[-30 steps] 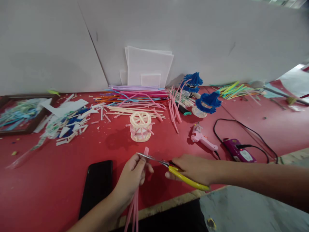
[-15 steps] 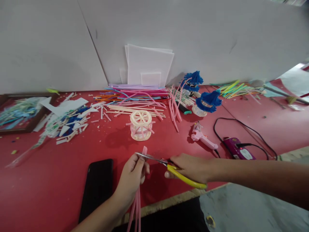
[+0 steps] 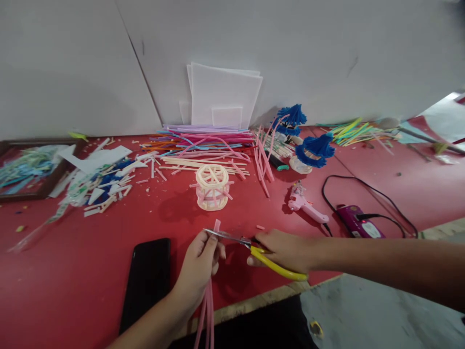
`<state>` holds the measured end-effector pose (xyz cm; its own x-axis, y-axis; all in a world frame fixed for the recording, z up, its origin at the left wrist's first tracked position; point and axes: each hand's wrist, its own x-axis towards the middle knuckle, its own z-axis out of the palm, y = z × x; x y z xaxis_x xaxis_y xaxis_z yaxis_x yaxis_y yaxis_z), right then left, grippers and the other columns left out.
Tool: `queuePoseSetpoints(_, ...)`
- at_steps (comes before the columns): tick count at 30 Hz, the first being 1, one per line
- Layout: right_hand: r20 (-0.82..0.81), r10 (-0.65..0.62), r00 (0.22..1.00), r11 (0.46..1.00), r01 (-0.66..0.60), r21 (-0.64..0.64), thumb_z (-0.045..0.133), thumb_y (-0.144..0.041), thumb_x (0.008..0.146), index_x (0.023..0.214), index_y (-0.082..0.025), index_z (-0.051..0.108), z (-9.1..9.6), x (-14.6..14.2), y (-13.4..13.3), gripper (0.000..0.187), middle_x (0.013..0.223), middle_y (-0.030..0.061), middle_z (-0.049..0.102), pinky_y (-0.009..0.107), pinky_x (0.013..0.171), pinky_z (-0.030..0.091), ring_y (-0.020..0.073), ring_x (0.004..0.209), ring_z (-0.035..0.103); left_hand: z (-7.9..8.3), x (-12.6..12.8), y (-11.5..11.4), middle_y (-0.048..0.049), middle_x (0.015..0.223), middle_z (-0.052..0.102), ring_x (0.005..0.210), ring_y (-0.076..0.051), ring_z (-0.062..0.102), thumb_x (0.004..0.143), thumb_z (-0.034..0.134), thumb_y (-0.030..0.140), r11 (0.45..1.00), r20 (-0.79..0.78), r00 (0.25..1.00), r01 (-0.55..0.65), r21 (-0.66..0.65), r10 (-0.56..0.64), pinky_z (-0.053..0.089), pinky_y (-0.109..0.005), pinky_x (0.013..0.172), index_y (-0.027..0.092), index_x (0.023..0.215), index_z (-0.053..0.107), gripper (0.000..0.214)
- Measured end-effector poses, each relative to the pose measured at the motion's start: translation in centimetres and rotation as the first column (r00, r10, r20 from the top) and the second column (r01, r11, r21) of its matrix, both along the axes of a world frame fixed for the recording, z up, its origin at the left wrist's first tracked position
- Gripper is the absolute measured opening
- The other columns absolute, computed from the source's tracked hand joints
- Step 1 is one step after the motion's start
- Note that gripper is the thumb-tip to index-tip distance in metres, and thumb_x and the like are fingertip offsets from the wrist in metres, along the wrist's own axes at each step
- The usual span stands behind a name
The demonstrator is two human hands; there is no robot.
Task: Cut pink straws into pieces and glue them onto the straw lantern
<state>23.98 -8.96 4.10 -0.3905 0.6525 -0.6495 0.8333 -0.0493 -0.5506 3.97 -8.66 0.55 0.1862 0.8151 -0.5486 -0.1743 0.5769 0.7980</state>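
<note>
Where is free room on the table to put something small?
A wide bare patch of the red table lies left of the phone, below the scraps. A smaller one lies between the cream model and the glue gun, behind a pink snippet. Crowded: along the wall, with sticks and blue models; front middle, around the scissors.

Yellow-handled scissors, pink strips, cream-and-pink drum, red table, black phone

Soft, dim light is coming mostly from the right, laying a pale sheen on that end of the table. The lattice is casting a faint leftward shadow. Wide-angle distortion is stretching the edges.
</note>
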Motion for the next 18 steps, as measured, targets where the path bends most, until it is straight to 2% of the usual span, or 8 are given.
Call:
queuePoseSetpoints(6, 0.121, 0.042, 0.992, 0.999, -0.044, 0.016, 0.047, -0.071, 0.081, 0.095, -0.015, 0.053, 2.6, 0.4, -0.1, 0.057, 0.083, 0.0092, 0.063, 0.028, 0.054, 0.036, 0.019, 0.066, 0.054, 0.5, -0.9, 0.9, 0.0051, 0.05, 0.054, 0.035, -0.001, 0.026, 0.069, 0.072, 0.044, 0.997, -0.008, 0.998, -0.06, 0.044, 0.061, 0.018, -0.013, 0.036, 0.017, 0.065, 0.049, 0.035)
queuePoseSetpoints(9, -0.007, -0.025, 1.0, 0.991, 0.026, 0.13, 0.046, -0.067, 0.083, 0.085, -0.017, 0.052, 2.4, 1.8, -0.7, 0.051, 0.08, 0.0068, 0.061, 0.028, 0.056, 0.037, 0.0172, 0.066, 0.053, 1.1, -2.5, 2.0, 0.0048, 0.055, 0.057, 0.036, 0.0, 0.026, 0.067, 0.073, 0.039, 0.988, -0.01, 0.99, -0.143, 0.066, 0.144, 0.019, -0.012, 0.035, 0.017, 0.072, 0.053, 0.03)
queuePoseSetpoints(11, -0.167, -0.152, 0.974, 0.961, 0.185, 0.204, 0.048, -0.068, 0.081, 0.074, -0.019, 0.048, 1.6, 2.9, -1.0, 0.049, 0.068, 0.0016, 0.054, 0.027, 0.054, 0.036, 0.014, 0.06, 0.049, 1.8, -3.7, 3.0, 0.0025, 0.061, 0.061, 0.038, -0.002, 0.032, 0.068, 0.072, 0.034, 0.978, -0.016, 0.982, -0.186, 0.092, 0.188, 0.021, -0.012, 0.034, 0.016, 0.073, 0.054, 0.026)
queuePoseSetpoints(13, -0.272, -0.368, 0.889, 0.886, 0.424, 0.189, 0.053, -0.07, 0.075, 0.068, -0.02, 0.045, 0.9, 3.7, -0.8, 0.051, 0.056, -0.0038, 0.044, 0.025, 0.047, 0.035, 0.0111, 0.049, 0.044, 2.6, -4.7, 4.1, -0.0002, 0.067, 0.065, 0.042, -0.004, 0.039, 0.072, 0.069, 0.028, 0.966, -0.033, 0.972, -0.226, 0.126, 0.232, 0.027, -0.012, 0.035, 0.016, 0.069, 0.052, 0.02)
queuePoseSetpoints(15, -0.345, -0.551, 0.76, 0.76, 0.628, 0.168, 0.059, -0.068, 0.072, 0.068, -0.021, 0.044, 0.3, 3.8, 0.0, 0.049, 0.049, -0.0065, 0.041, 0.024, 0.041, 0.034, 0.0098, 0.042, 0.042, 3.4, -5.2, 5.2, -0.0029, 0.085, 0.07, 0.045, -0.004, 0.044, 0.076, 0.064, 0.022, 0.955, -0.018, 0.97, -0.234, 0.182, 0.241, 0.03, -0.012, 0.036, 0.016, 0.068, 0.052, 0.016)
queuePoseSetpoints(18, -0.508, -0.655, 0.559, 0.583, 0.802, 0.132, 0.066, -0.059, 0.071, 0.072, -0.021, 0.046, -0.7, 2.5, 2.5, 0.043, 0.049, -0.0052, 0.049, 0.022, 0.039, 0.036, 0.0102, 0.04, 0.047, 4.7, -4.8, 6.4, -0.0056, 0.106, 0.069, 0.051, -0.006, 0.054, 0.08, 0.06, 0.02, 0.958, -0.009, 0.979, -0.196, 0.21, 0.203, 0.033, -0.013, 0.036, 0.016, 0.072, 0.055, 0.01)
